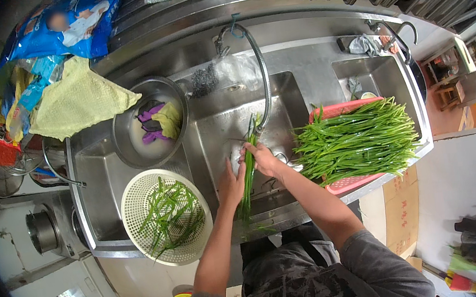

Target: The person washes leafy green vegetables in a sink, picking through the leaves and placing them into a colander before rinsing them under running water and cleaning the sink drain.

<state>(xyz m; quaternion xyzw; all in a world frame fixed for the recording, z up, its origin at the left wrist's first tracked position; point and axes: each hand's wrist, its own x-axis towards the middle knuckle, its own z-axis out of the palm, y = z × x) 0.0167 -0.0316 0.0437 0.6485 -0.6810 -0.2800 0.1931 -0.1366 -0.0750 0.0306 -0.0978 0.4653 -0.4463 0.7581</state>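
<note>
A slim bunch of green chives (249,178) hangs lengthwise over the large middle basin of a steel sink (208,143). My right hand (263,158) grips its upper part, thumb and fingers closed around the leaves. On the other side, my left hand (232,184) bears against the stems, its fingers partly hidden. The spout of a flexible hose tap (264,78) hangs just above my right hand. White, blurred water shows around the fingers. To the right, a thick pile of chives (357,140) lies across a pink plastic basket (354,184).
A cream colander (127,211) with loose green leaves stands at the left. Behind it, a metal bowl (119,141) holds cloudy water and purple and yellow cloths (167,119). A yellow cloth (76,99) hangs at the back left. A smaller basin (373,71) lies at the right.
</note>
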